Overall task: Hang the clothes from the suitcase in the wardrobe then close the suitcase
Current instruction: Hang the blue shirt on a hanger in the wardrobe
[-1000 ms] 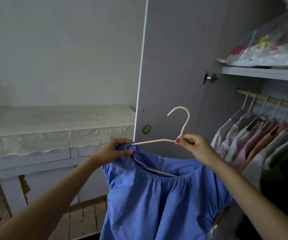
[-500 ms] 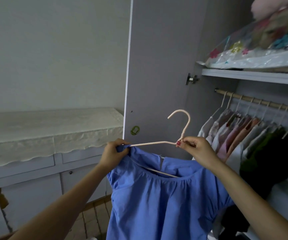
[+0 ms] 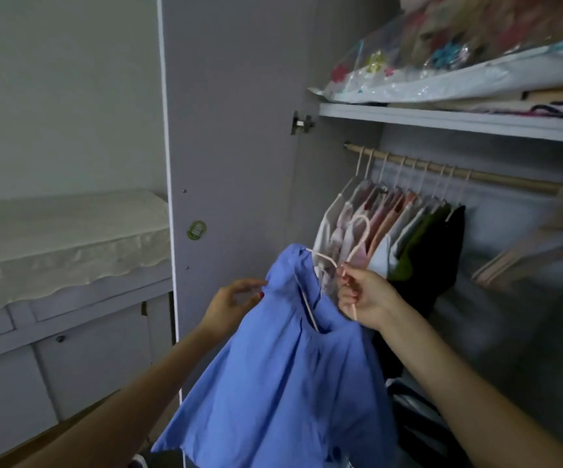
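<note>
No writing can be read; a small round green sticker [image 3: 196, 229] on the open wardrobe door [image 3: 232, 130], up and left of the left hand, is too blurred to make out. The right hand [image 3: 362, 296] pinches the neck of a thin pale pink hanger [image 3: 357, 241], fingers curled round it just below the hook. The blue blouse [image 3: 286, 383], soft gathered cotton-like cloth, hangs from that hanger between the two hands, in front of the wardrobe. The left hand [image 3: 231, 302] has relaxed fingers touching the blouse's shoulder edge. Above and beyond the right hand, a wooden rail [image 3: 496, 179] carries a row of hung clothes [image 3: 398, 231]. Higher up, a shelf [image 3: 442, 121] bears a clear plastic bag [image 3: 459, 65].
</note>
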